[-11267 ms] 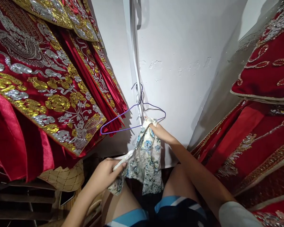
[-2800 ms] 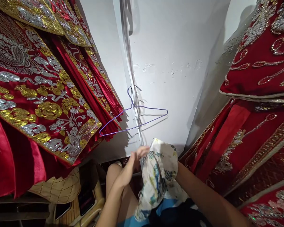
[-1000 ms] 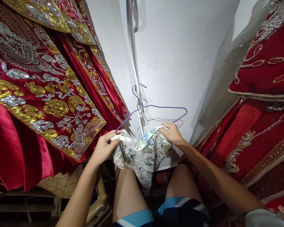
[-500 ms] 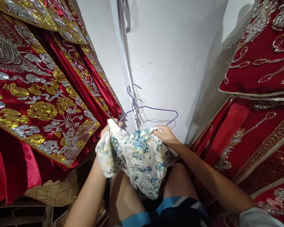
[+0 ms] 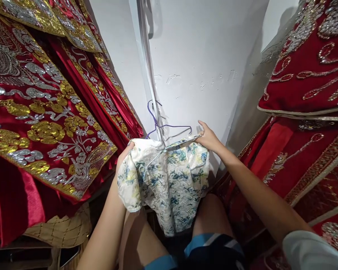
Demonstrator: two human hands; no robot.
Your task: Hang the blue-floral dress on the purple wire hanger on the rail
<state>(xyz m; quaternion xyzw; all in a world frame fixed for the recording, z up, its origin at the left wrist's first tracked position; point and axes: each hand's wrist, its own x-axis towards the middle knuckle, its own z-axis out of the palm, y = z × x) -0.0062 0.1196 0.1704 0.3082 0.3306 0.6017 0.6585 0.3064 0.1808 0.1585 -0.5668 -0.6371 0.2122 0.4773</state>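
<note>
A white blouse (image 5: 171, 180) with a blue, green and yellow floral print hangs stretched between my hands above my knees. My left hand (image 5: 125, 153) is closed on its left shoulder, the fingers partly hidden by the cloth. At the right shoulder, my right hand (image 5: 208, 138) pinches the neckline edge, its thumb pointing up and away. Just behind the blouse a purple wire hanger (image 5: 173, 126) hooks on a white upright strip; its lower part is covered by the garment.
Red garments with gold and silver embroidery (image 5: 46, 131) hang close on the left. More red beaded garments (image 5: 301, 86) fill the right side. Ahead is a white wall (image 5: 197, 48) with chipped paint. A quilted beige item (image 5: 70, 228) lies low at left.
The blouse has been spread wider and its neckline pulled straighter. My right hand has moved right and up, its thumb now raised. The hanger has swung, its right arm turned away.
</note>
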